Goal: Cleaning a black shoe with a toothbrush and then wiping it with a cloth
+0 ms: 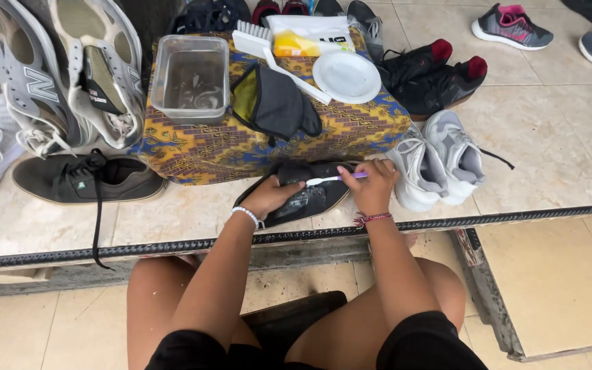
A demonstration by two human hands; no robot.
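Knees and forearms frame the work: left hand (pixel 268 196) steadies the black shoe (pixel 303 195) on the tiled floor (pixel 173 219); right hand (pixel 373 186) fingers grip the toothbrush (pixel 334 179), bristles on the upper. Scrubbing step; next stroke likely needs firm bracing.

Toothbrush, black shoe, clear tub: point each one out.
toothbrush (pixel 330 179), head view, on its white neck between the two hands.
black shoe (pixel 313 200), head view, on its upper under the brush.
clear tub (pixel 190 77), head view, on its see-through wall.
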